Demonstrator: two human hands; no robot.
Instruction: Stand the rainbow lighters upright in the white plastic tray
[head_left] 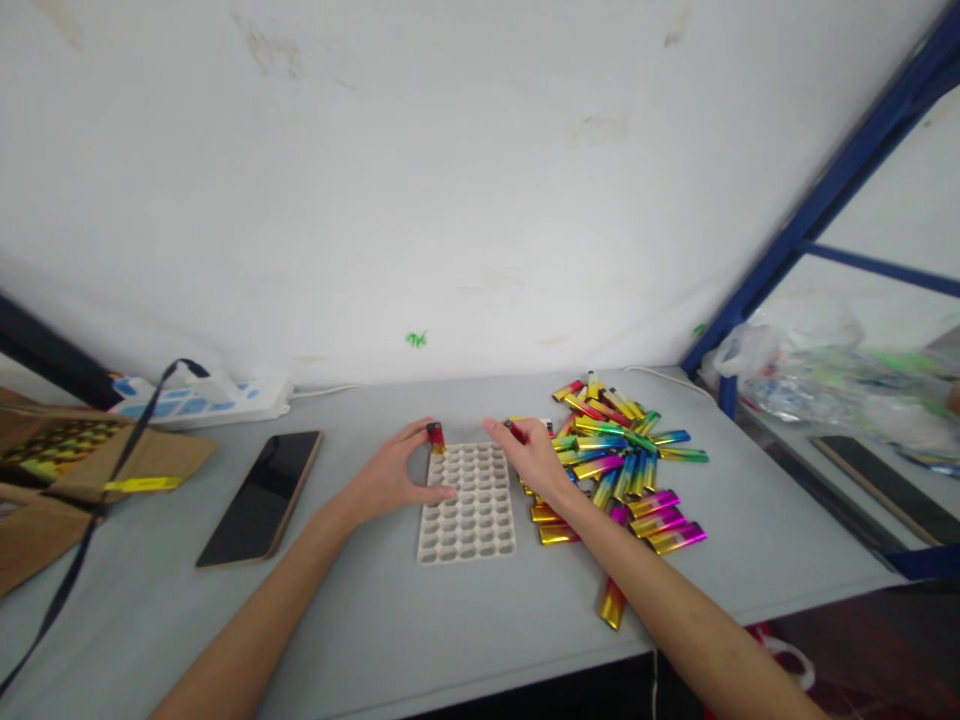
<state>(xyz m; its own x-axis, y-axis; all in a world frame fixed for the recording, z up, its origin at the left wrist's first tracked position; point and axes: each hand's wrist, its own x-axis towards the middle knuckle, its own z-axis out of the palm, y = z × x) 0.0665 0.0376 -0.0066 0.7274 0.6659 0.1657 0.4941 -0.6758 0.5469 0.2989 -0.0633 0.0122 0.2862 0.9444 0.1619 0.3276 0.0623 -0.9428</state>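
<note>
A pale tray (466,552) with rows of oval holes lies flat on the table. One red and gold lighter (438,440) stands upright at its far left corner. My left hand (394,470) is at the tray's left side, thumb and fingers apart; its fingertips are beside that lighter, and the thumb reaches over the holes. Above the tray's far right corner, my right hand (538,458) is closed on a lighter (514,431), of which only a dark red end shows. A loose heap of shiny lighters (600,440) in several colours lies right of the tray, partly behind my right hand and forearm.
Left of the tray lies a black phone (262,498). Beyond it are a white power strip (217,400) and an opened cardboard box (142,455) with a dark strap (139,430) across it. A blue metal frame (810,210) and plastic bags (825,380) stand right.
</note>
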